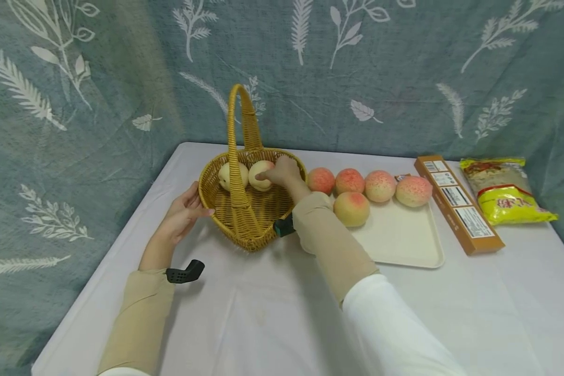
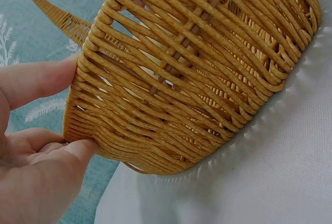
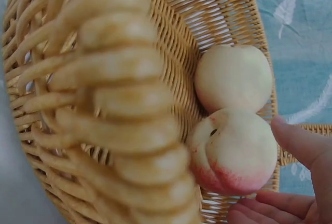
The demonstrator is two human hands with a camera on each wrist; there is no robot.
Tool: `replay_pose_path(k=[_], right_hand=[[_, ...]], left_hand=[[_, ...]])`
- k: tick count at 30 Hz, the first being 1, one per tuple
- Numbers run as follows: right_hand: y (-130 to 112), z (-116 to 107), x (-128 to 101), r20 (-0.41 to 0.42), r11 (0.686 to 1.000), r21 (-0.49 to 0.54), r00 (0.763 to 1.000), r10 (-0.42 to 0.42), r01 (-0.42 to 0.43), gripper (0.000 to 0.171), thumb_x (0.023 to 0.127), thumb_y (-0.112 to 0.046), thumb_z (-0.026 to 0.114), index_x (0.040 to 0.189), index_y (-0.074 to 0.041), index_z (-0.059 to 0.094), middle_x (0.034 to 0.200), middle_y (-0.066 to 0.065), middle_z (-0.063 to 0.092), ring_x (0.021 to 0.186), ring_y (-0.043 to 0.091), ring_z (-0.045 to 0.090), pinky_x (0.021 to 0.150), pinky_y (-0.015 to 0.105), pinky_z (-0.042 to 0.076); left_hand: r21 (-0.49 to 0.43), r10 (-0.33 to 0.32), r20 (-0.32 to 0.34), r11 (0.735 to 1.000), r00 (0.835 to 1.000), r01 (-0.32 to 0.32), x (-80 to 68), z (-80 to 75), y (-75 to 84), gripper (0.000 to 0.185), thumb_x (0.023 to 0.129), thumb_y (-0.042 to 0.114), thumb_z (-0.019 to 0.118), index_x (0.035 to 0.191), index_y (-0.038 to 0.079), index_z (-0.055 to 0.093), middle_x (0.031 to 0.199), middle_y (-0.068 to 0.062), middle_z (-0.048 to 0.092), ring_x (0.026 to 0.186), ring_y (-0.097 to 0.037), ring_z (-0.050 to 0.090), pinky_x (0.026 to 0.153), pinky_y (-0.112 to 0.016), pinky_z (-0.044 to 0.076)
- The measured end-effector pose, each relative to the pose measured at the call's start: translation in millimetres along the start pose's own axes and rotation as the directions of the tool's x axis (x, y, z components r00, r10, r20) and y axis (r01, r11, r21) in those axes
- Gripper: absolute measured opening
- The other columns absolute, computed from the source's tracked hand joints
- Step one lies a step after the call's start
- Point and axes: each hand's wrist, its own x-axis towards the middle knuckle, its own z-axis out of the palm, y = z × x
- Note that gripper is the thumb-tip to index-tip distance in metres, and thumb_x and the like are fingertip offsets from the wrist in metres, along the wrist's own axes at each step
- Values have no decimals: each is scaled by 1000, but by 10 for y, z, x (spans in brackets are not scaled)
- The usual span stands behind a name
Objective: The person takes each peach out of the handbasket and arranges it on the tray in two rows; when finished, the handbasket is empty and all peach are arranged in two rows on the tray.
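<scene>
Step in hand, by my read: loading peaches into the basket, second one going in. Left of frame: left hand (image 1: 184,213) rests against the outer wall of the wicker basket (image 1: 225,209), thumb and fingers lightly curled on the weave, steadying rather than clamping. Basket sits centre-left on the bench (image 1: 272,324); rigid ribbed weave, tall arched handle, white cloth under it. Inside, at the far wall: a pale peach (image 1: 227,175), and touching it a second peach (image 1: 260,174) with a pink blush, right hand (image 1: 284,172) grasping it, fingers round it in the right wrist view. Whether it rests on the basket floor, cannot tell. Next move likely calls for letting go without nudging the neighbour, then clearing the handle on the way out. Right of centre: smooth cream tray (image 1: 404,245) with five blushed peaches. Far right: long brown carton (image 1: 458,203), crinkly yellow packet (image 1: 505,190).
</scene>
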Motion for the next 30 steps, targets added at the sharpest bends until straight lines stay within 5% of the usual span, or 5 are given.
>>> replay_pose_path(k=[11,21,30], right_hand=[[17,43,-12,-6,999,48,1000,-2,2,34,88,-32,72,97,-1,61,76,5,49,65,16,43,57,26,37],[-1,82,29,7,997,54,999,-52,51,47,90,-25,71,124,5,57,108,19,64,80,24,60,70,32,50],[-26,97,78,42,998,9,997,-61,61,67,89,-26,72,143,0,43,135,18,54,121,32,52,95,38,49]], left_hand=[[9,-3,-4,1000,1000,3,-15,7,-11,95,86,-19,49,150,1,-18,160,-14,-17,147,-24,-6,117,-27,11],[19,10,-6,1000,1000,-10,-19,-12,-26,96,86,-17,51,151,2,-17,160,-13,-14,148,-23,-4,118,-29,12],[30,8,-17,1000,1000,-7,-29,-22,-31,95,86,-18,51,151,1,-16,160,-14,-15,147,-25,-5,118,-29,11]])
